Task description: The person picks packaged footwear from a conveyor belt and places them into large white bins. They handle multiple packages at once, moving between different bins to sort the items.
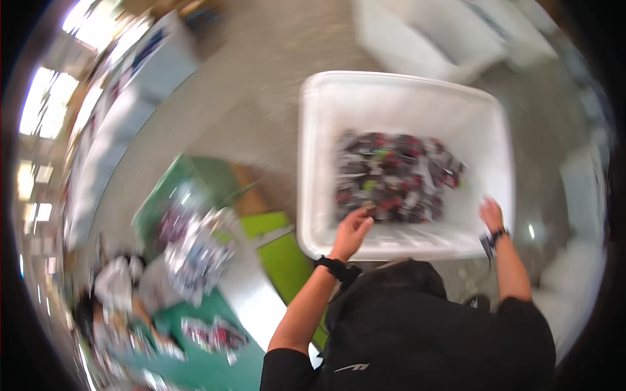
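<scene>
A large white plastic bin stands in front of me. Several small dark packets with red and bright green patches lie heaped on its bottom; blur hides what is inside them. My left hand reaches over the near edge, thumb and fingers apart, with its fingertips at the near left side of the heap. By the right wall of the bin is my right hand, open and away from the packets, its fingers somewhat blurred. Both wrists carry dark bands.
On my left is a green-topped table with clear plastic bags and a packet. A person works there. Nearby are a green crate and a lime-green panel. Another white bin stands beyond.
</scene>
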{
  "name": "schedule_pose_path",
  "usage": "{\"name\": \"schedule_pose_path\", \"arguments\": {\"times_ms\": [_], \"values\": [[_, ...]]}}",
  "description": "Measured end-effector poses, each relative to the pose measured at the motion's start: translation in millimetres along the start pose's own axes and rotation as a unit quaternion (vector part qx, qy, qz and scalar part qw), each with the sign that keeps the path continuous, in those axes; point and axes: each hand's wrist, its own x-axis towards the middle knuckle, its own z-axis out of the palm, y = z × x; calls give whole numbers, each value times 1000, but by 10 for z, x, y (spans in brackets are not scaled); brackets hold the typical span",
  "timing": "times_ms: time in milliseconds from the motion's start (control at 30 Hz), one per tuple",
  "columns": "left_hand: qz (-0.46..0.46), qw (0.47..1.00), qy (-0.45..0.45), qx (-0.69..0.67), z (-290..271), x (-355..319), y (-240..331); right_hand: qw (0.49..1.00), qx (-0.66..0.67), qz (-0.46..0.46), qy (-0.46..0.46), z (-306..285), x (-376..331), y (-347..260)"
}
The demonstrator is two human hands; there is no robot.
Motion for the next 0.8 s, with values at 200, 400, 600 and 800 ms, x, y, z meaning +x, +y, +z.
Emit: {"name": "schedule_pose_path", "arguments": {"times_ms": [200, 400, 600, 800], "values": [[-143, 901, 408, 33, -380, -1586, -1278, 958, 24, 135, -252, 732, -161, -47], [-201, 779, 570, -169, -596, -2759, -2188, 892, -71, -53, -443, 1686, 155, -1399], [-186, 634, 734, -158, -800, -3558, -2581, 814, -112, -231, -520, 3018, -244, -3049], [-232, 576, 772, 134, -1212, -3524, -2529, 754, -191, -298, -553, 3482, -826, -3325]]}}
